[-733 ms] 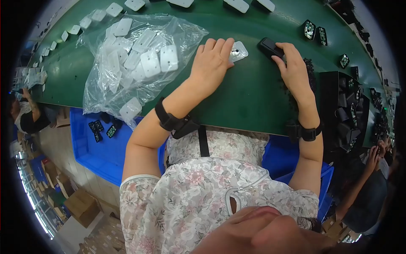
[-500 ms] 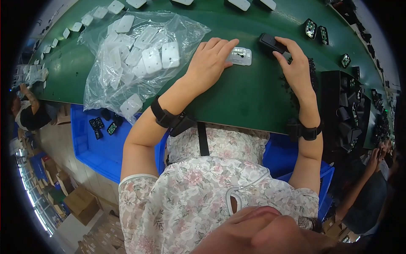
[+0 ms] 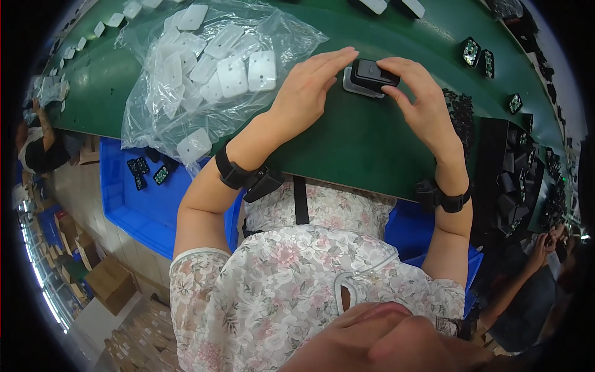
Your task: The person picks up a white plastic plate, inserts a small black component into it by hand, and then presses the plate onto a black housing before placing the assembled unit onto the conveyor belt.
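A black rounded plastic case (image 3: 374, 72) sits over a pale translucent plate (image 3: 359, 90), whose near edge sticks out beneath it. My right hand (image 3: 416, 88) grips the case at its right end between thumb and fingers. My left hand (image 3: 313, 87) is stretched out beside the left end of the case, fingers straight and close together, holding nothing I can see. Whether its fingertips touch the case I cannot tell. To the left of that hand lies a clear plastic bag (image 3: 139, 108) with several white plates (image 3: 261, 71) in and on it.
The green table (image 3: 347, 146) bears small black parts (image 3: 460, 115) right of my right hand. Open black cases with circuit boards (image 3: 471, 53) lie at the far right, near a black bin (image 3: 496, 142). A blue crate (image 3: 133, 214) stands below the table's left edge. Other people work at both sides.
My right hand has brought the black case left and down onto the pale plate. My left hand has let go of the plate and is now straightened beside it.
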`<state>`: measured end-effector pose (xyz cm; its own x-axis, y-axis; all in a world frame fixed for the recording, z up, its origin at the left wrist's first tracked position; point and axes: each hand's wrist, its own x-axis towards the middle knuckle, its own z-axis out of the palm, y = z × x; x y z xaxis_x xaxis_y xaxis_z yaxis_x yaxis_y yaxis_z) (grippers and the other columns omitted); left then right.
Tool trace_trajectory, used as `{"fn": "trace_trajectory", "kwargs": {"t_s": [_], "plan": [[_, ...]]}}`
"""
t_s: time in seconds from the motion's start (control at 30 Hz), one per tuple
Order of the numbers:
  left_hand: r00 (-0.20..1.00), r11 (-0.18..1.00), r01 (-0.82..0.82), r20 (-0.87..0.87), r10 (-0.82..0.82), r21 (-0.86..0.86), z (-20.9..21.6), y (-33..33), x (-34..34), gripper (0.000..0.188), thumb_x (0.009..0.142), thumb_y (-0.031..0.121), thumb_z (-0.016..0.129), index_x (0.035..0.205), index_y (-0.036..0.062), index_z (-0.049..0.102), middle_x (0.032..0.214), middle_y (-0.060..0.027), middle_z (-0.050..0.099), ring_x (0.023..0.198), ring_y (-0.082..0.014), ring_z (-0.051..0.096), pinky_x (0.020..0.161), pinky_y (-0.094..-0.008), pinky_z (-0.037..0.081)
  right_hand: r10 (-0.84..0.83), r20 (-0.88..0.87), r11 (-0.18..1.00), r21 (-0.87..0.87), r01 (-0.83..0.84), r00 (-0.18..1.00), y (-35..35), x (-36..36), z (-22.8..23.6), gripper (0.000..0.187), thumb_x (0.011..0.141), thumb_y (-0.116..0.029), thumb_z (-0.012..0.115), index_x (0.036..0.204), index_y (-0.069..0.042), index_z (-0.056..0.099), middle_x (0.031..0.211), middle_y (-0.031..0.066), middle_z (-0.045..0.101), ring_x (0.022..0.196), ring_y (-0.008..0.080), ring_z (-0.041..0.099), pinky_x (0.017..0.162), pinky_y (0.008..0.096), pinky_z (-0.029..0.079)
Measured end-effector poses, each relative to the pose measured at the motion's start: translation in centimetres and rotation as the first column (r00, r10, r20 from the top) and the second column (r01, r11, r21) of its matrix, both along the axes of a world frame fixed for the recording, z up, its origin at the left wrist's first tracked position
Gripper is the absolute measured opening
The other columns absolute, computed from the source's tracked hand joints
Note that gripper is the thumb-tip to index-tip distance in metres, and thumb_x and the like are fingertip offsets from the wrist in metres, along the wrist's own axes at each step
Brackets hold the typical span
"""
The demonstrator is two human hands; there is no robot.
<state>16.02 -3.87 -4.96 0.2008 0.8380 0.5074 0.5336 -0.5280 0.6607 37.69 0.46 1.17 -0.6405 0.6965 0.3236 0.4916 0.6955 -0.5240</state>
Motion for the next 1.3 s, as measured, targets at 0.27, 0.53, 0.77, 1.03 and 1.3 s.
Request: {"fn": "trace_trajectory", "kwargs": {"t_s": [0.27, 0.53, 0.77, 1.03, 1.3], "plan": [[0.98, 1.0, -0.003, -0.198, 0.002, -0.008, -0.5, -0.7, -0.2, 0.053, 0.077, -0.008, 0.047, 0.126, 0.0119, 0.055, 0.132, -0.0037, 0.053, 0.121, -0.0234, 0.05, 0.096, -0.036, 0.038, 0.051, 0.112, 0.998, 0.019, -0.054, 0.992, -0.2, -0.6, -1.2, 0.035, 0.078, -0.001, 0.065, 0.113, -0.004, 0.06, 0.112, 0.0118, 0.061, 0.104, 0.0294, 0.057, 0.089, 0.0357, 0.047], [0.934, 1.0, 0.006, -0.356, -0.003, 0.007, -0.3, -1.3, -0.3, 0.051, 0.077, -0.004, 0.051, 0.125, 0.0124, 0.056, 0.134, -0.0019, 0.053, 0.121, -0.0204, 0.05, 0.095, -0.036, 0.039, 0.001, 0.193, 0.985, 0.166, -0.033, 0.981, -0.9, -1.0, -2.4, 0.039, 0.077, 0.001, 0.064, 0.115, -0.006, 0.061, 0.113, 0.0106, 0.06, 0.099, 0.0288, 0.058, 0.083, 0.035, 0.049], [0.819, 0.978, -0.041, -0.554, 0.151, 0.207, 0.3, -0.8, 2.1, 0.041, 0.076, 0.01, 0.059, 0.116, 0.0, 0.056, 0.119, -0.0109, 0.059, 0.1, -0.0233, 0.058, 0.083, -0.0338, 0.045, 0.066, 0.038, 0.993, -0.102, -0.062, 0.997, 1.7, 0.3, -2.9, 0.042, 0.077, 0.001, 0.064, 0.118, -0.008, 0.06, 0.109, 0.0092, 0.064, 0.099, 0.0234, 0.06, 0.086, 0.0299, 0.048], [0.964, 0.931, -0.076, 0.212, 0.16, -0.357, 1.1, 1.4, 3.7, 0.034, 0.082, 0.018, 0.068, 0.108, -0.0019, 0.059, 0.088, -0.0137, 0.066, 0.08, -0.0255, 0.063, 0.072, -0.0343, 0.05, -0.41, -0.504, 0.602, -0.776, -0.19, 0.76, 1.1, 0.4, -2.8, 0.049, 0.088, -0.008, 0.063, 0.131, -0.001, 0.042, 0.121, 0.0104, 0.056, 0.11, 0.0156, 0.053, 0.097, 0.0281, 0.039], [0.902, 0.903, 0.07, 0.414, 0.125, -0.425, 2.2, 1.3, 4.5, 0.046, 0.084, 0.018, 0.068, 0.122, -0.0022, 0.05, 0.097, -0.0152, 0.065, 0.077, -0.0253, 0.064, 0.07, -0.0338, 0.051, -0.268, -0.405, 0.901, -0.426, 0.079, 0.874, 8.0, 3.1, -2.0, 0.041, 0.087, -0.005, 0.062, 0.127, -0.003, 0.054, 0.107, 0.0027, 0.061, 0.098, 0.0106, 0.056, 0.089, 0.0238, 0.044]]}}
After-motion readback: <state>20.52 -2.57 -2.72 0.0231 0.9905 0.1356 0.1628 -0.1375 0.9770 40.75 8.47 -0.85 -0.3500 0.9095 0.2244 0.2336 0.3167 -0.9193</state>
